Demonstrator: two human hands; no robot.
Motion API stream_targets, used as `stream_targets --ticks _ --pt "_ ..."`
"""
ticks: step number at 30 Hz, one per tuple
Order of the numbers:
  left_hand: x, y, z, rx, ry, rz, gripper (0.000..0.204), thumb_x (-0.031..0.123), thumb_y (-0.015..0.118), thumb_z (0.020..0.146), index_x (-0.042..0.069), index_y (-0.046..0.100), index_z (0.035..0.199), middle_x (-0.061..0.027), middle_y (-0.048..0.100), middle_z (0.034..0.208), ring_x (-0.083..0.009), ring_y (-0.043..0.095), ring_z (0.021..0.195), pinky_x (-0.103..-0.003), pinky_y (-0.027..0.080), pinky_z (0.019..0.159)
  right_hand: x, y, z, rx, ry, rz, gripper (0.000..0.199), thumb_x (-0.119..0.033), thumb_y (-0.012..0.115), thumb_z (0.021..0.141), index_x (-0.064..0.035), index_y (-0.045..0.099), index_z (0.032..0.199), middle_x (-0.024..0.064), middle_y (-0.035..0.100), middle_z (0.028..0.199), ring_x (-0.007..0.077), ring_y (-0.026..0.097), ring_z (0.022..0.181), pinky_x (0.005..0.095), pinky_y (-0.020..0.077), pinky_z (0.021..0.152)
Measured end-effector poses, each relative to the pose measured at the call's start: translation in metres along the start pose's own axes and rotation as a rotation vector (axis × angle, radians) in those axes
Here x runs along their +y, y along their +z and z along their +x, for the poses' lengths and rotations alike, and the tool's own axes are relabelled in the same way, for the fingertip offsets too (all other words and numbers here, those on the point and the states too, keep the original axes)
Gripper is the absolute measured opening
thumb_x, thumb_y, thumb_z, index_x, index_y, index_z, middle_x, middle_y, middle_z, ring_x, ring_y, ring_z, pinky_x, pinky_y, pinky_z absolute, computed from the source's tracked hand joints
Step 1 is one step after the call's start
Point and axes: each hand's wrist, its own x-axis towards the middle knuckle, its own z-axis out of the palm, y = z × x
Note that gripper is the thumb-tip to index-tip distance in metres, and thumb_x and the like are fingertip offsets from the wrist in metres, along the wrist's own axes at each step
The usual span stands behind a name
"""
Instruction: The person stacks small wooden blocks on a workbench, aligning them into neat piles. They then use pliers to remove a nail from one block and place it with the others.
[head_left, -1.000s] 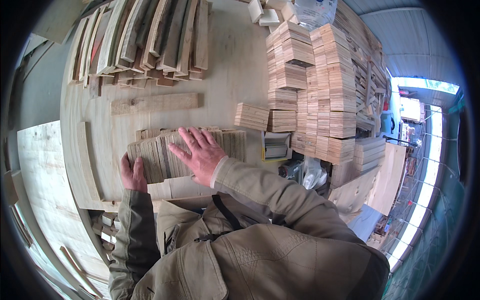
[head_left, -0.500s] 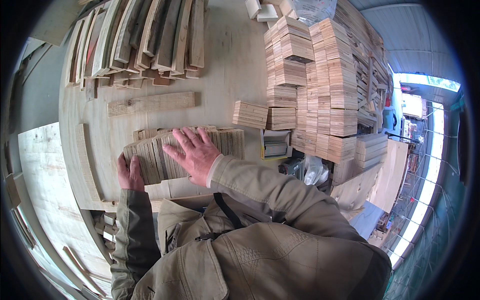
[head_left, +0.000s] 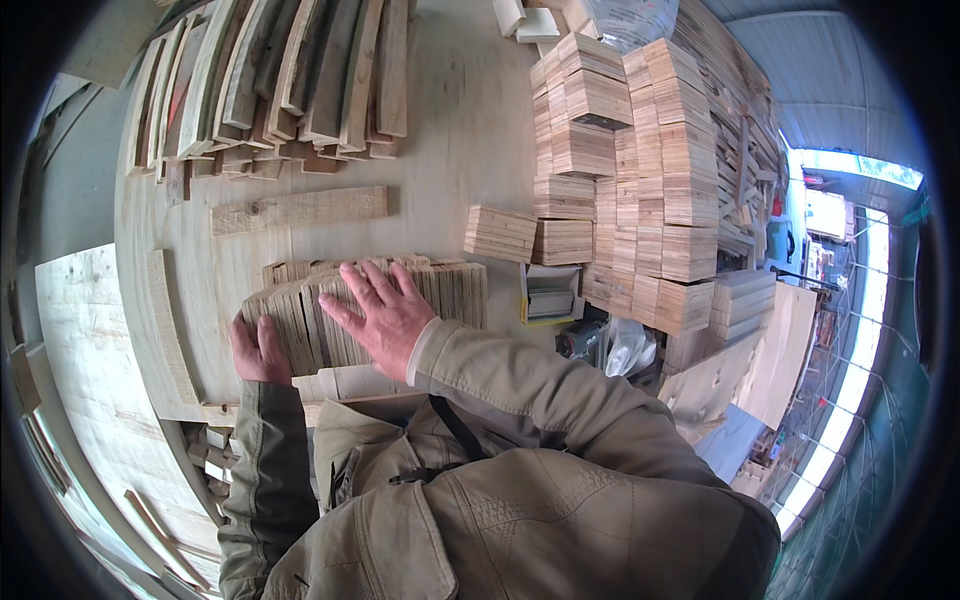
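the right hand [head_left: 385, 312] lies flat and spread, fingers splayed, pressing down on top of a row of thin wooden slats [head_left: 370, 305] set on edge on the round plywood tabletop [head_left: 470, 130]; it grips nothing. the left hand [head_left: 258, 348] cups the left end of the same row, fingers curled against the end slat, more a push than a grasp.

the row sits close to the near edge of the table, so a hard shove from the left could, i judge, buckle the slats upward in the middle or fan them out under the flat palm – they are loose, held together only by pressure from the two hands. a slat or two at the near side might slip off the edge.

around it: a loose plank [head_left: 298, 210] lies just beyond the row, and a fan of longer boards [head_left: 270, 80] covers the far left of the table. two small slat bundles [head_left: 530, 235] sit near the row's right end, and behind them tall stacks of cut blocks [head_left: 640, 170] – these crowd any sliding to the right
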Motion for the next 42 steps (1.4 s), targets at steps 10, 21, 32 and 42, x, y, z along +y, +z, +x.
stream_targets --ticks 10,21,32,42 --pt "0.002 0.0 -0.003 0.013 -0.009 -0.017 0.047 0.029 0.065 0.108 -0.004 0.062 0.141 -0.0171 0.071 0.124 -0.0245 0.068 0.111 -0.039 0.054 0.099 -0.003 0.001 0.003 -0.013 0.005 -0.017 0.099 -0.03 0.081 0.085 -0.0185 0.037 0.172 0.0279 0.036 0.168 0.0471 0.037 0.154 0.0703 0.0277 0.123" --pt "-0.006 0.0 -0.002 0.026 -0.01 0.012 0.048 0.032 0.065 0.109 -0.004 0.062 0.14 -0.0147 0.074 0.117 -0.023 0.069 0.104 -0.038 0.056 0.094 0.002 -0.023 -0.001 0.005 0.092 0.052 0.113 -0.035 0.089 0.069 -0.016 0.041 0.17 0.0264 0.042 0.157 0.0455 0.041 0.146 0.0669 0.0326 0.118" --pt "-0.008 0.002 -0.001 0.046 0.015 -0.021 0.044 0.03 0.065 0.109 -0.002 0.064 0.138 -0.0082 0.071 0.107 -0.0169 0.064 0.094 -0.034 0.054 0.086 0.037 -0.067 -0.054 0.311 0.312 0.28 0.126 -0.039 0.097 0.062 -0.0136 0.034 0.168 0.0283 0.047 0.149 0.0487 0.053 0.136 0.0646 0.0419 0.112" --pt "-0.018 0.005 0.001 0.075 0.008 -0.083 0.044 0.031 0.066 0.109 -0.003 0.064 0.137 -0.0042 0.068 0.103 -0.0134 0.061 0.09 -0.032 0.052 0.083 0.099 -0.065 -0.125 0.423 0.494 0.301 0.124 -0.024 0.098 0.062 -0.0021 0.034 0.165 0.0274 0.056 0.147 0.0472 0.057 0.134 0.055 0.0469 0.116"
